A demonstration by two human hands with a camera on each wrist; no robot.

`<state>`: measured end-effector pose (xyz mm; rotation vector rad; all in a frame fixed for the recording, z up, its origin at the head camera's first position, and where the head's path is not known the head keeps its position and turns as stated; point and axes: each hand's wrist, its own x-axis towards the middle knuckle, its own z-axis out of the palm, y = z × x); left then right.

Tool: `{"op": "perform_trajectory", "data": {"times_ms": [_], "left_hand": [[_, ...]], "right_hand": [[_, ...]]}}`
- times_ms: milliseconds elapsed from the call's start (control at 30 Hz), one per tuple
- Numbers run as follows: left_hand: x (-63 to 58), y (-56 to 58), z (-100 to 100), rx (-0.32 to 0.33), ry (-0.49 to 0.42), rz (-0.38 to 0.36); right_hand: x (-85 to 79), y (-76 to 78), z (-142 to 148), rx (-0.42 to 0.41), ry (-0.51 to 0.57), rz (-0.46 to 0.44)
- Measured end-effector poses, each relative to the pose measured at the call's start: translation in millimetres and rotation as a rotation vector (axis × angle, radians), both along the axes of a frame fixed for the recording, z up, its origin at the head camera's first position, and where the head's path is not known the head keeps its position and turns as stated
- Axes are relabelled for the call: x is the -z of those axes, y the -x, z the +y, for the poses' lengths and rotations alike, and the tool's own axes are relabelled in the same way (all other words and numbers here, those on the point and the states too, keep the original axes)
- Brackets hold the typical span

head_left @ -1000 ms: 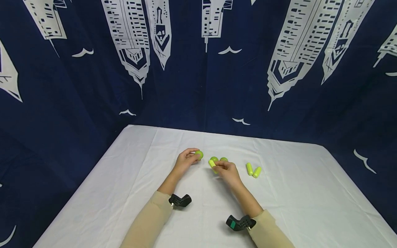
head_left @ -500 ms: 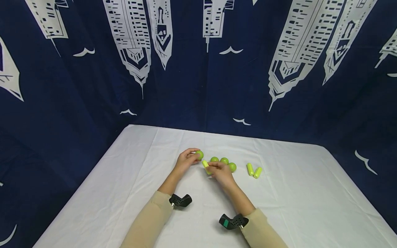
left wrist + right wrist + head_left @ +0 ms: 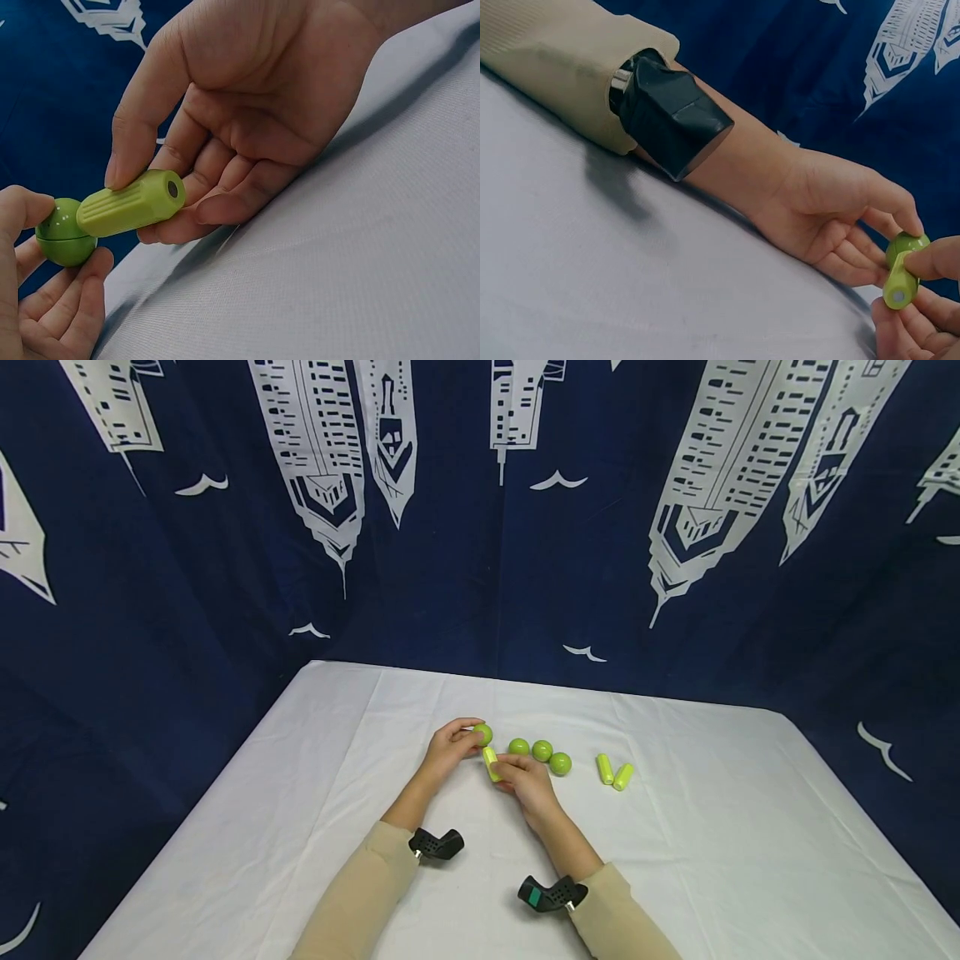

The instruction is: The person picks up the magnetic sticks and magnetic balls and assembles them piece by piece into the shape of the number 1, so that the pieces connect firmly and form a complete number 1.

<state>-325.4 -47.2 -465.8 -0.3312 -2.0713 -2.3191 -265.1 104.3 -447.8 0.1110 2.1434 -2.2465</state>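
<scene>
My left hand (image 3: 452,745) pinches a green ball (image 3: 66,244) between thumb and fingers. In my right hand (image 3: 527,783) is a lime-green ribbed rod (image 3: 124,206), gripped by thumb and fingertips, with a small dark disc set in its near end. The rod's far end meets the side of the ball in the left wrist view. The right wrist view looks along the rod (image 3: 900,291), its end disc facing the camera and the ball (image 3: 910,243) behind it. Both hands are close together above the white cloth.
Three loose green balls (image 3: 542,750) lie just beyond and right of my right hand. Two more lime rods (image 3: 604,768) rest farther right. A white cloth (image 3: 750,827) covers the table, and a dark blue printed curtain (image 3: 465,593) hangs behind it.
My right hand has carried the rod leftward until it meets the ball. A third loose ball has come into sight from behind that hand. My left hand has stayed in place.
</scene>
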Motion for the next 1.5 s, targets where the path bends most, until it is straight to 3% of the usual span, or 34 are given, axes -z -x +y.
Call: {"op": "perform_trajectory", "data": {"times_ms": [200,333,467,700,800,1067,1367,1500], "left_hand": [[-5.6,-5.5,-2.5,0.011,0.009,-0.007],[0.3,0.3,-0.1,-0.003,0.011,-0.020],[-1.6,0.5,-1.2,0.027,-0.001,-0.041],[-23.3,-13.5,-5.1,0.076,0.049,-0.040],[-26.4,-16.8,-5.0,0.077,0.058,-0.033],[-2.5,-1.5,-1.4,0.039,0.047,-0.028],[-0.2,0.1,0.2,-0.008,0.043,-0.030],[-1.4,-0.4,0.9,-0.032,0.036,-0.039]], "right_hand": [[-3.9,-4.9,-0.9,-0.023,0.019,0.009],[4.8,-0.7,-0.6,-0.001,-0.026,0.011],[7.4,0.5,-0.8,0.017,-0.029,0.020],[10.7,2.7,0.7,0.009,-0.014,0.015],[11.1,3.3,1.6,0.001,-0.011,0.008],[12.1,4.0,2.5,0.008,-0.018,0.004],[10.4,0.6,0.5,0.036,-0.016,0.023],[11.0,-0.6,1.3,0.007,-0.008,0.033]]}}
